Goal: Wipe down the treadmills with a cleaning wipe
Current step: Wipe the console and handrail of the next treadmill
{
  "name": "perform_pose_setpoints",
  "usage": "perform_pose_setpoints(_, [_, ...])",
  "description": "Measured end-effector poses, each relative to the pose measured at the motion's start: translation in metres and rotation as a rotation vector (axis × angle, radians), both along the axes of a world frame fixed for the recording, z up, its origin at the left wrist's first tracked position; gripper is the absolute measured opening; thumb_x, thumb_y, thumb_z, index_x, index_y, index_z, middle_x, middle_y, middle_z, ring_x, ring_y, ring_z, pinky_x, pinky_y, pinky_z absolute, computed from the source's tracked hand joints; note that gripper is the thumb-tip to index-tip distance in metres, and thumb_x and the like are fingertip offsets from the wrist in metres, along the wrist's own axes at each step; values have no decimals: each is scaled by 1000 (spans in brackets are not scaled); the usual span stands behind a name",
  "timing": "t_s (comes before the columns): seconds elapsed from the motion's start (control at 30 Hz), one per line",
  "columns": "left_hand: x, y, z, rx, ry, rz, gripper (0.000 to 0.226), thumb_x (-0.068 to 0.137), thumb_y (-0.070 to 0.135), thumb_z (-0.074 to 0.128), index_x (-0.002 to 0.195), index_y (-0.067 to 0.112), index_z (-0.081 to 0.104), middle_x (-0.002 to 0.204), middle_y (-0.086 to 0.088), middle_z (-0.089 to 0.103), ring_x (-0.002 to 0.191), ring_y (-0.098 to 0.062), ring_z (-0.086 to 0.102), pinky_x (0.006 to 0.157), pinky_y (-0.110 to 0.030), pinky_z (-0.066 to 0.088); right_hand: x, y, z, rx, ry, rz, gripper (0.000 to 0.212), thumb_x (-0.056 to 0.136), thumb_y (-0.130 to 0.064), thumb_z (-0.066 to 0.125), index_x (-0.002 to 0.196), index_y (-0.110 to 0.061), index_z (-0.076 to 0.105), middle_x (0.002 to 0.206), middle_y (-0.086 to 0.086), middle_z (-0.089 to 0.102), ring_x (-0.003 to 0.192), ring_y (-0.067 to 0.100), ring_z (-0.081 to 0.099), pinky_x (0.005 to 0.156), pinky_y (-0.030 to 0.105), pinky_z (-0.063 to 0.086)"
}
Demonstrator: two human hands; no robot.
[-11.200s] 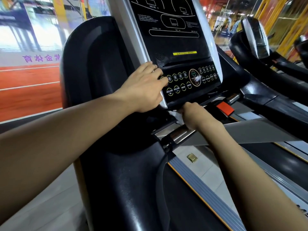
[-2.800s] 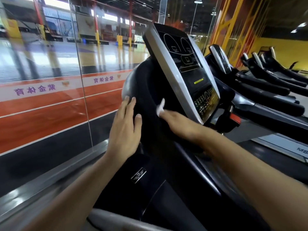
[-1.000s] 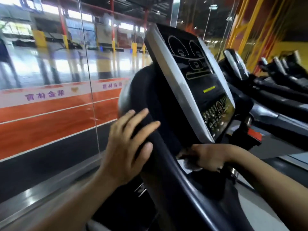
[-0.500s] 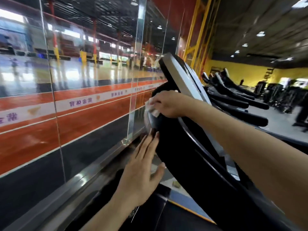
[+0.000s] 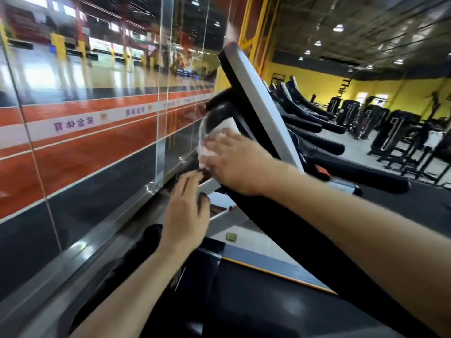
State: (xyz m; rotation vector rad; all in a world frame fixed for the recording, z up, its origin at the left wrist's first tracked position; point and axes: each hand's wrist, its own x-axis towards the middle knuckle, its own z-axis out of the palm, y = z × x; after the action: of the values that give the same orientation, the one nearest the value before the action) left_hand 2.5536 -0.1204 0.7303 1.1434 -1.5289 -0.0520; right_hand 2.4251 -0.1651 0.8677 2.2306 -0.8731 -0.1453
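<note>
Treadmill wipe-down, early stage: right hand (image 5: pixel 234 164) is pressing the cleaning wipe (image 5: pixel 214 140) flat-fingered against the nearest treadmill's console housing (image 5: pixel 219 111), left hand (image 5: pixel 185 211) is hovering released; neighbouring treadmills (image 5: pixel 317 128) apparently remaining.

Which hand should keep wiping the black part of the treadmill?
The right hand. It already presses the white wipe onto the black housing. The left hand is lower down, open, with no wipe.
</note>
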Motion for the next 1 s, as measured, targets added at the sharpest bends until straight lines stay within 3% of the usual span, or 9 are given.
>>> perform_pose_setpoints(0.07, [5,1,2,-13,38,-31,37,91,3,48,125,12,58,122,1,56,114,-22,56,101,-40,46,-28,29,-43,-78,1,27,51,99,-25,33,145,-11,50,160,16,33,151,33,23,124,49,12])
perform_pose_setpoints(0.13, [7,2,6,-12,-13,-55,37,94,0,51,127,15,56,124,2,55,117,-21,54,103,-40,45,-56,49,-78,-134,-17,7,58,98,-22,30,154,-11,35,166,15,15,155,30,9,125,49,7])
perform_pose_setpoints(0.2, [5,4,12,-24,-80,-48,43,95,2,51,134,17,54,133,3,54,123,-19,51,107,-26,38,-59,54,-90,-180,-154,-41,63,98,-22,37,159,-14,24,167,12,11,155,27,7,125,48,5])
perform_pose_setpoints(0.3, [-7,6,30,-67,-110,-70,52,95,1,50,145,18,48,144,1,51,133,-18,47,111,-11,24,-27,43,-77,-291,-528,-163,62,103,-35,48,158,-15,27,164,14,24,153,28,18,124,49,12])
perform_pose_setpoints(0.4, [-18,6,43,-122,-123,-77,55,98,1,49,152,13,41,155,-4,43,144,-17,39,121,-24,24,-17,43,-76,-301,-769,-260,61,107,-44,37,160,-16,22,166,14,16,155,26,11,124,49,11])
perform_pose_setpoints(0.5, [-27,4,49,-132,-261,-104,52,105,16,40,157,17,34,163,-3,33,151,-18,30,124,-41,27,-37,65,-110,-396,-882,-277,57,109,-39,36,160,-19,22,166,12,17,155,23,12,125,48,13])
perform_pose_setpoints(0.67, [-50,-2,39,-153,-578,-75,57,106,26,33,163,24,23,171,0,12,159,-23,4,129,-45,8,-91,104,-181,-476,-922,-373,61,105,-33,49,159,-19,25,166,10,19,154,22,15,125,49,17])
perform_pose_setpoints(0.83, [-58,-12,25,-195,-660,-17,61,107,30,30,164,22,11,172,-5,-1,158,-29,-6,128,-54,2,-143,124,-232,-563,-969,-482,71,96,-31,66,156,-12,32,163,15,26,153,28,21,123,53,20])
perform_pose_setpoints(1.0, [-58,-19,21,-240,-654,4,60,107,32,29,164,21,13,172,-7,2,158,-31,-4,127,-54,1,-108,109,-197,-496,-1029,-427,71,101,-39,55,157,-7,24,163,16,24,154,30,13,123,56,15])
